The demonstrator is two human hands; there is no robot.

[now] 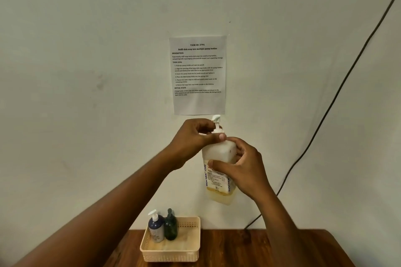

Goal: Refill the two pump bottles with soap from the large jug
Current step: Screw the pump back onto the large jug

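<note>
Both hands hold the large jug (pixel 219 167) in the air in front of the wall, well above the table (pixel 282 249). Curled fingers of the right hand (pixel 243 167) wrap its squarish body, while the left hand (pixel 195 136) pinches the white pump collar (pixel 217 130) at its neck. Translucent plastic shows yellowish soap low in the jug, under a printed label. Open air lies all round the jug; only the wall is behind it. Above the jug, a printed task sheet (pixel 198 76) is taped flat to the wall. Below the jug and to its left, a cream perforated basket (pixel 191 253) sits at the table's far edge, holding a dark blue pump bottle (pixel 156 228) and a dark green pump bottle (pixel 171 226) upright, side by side. Right of the jug, a black cable (pixel 325 112) runs down the wall.
</note>
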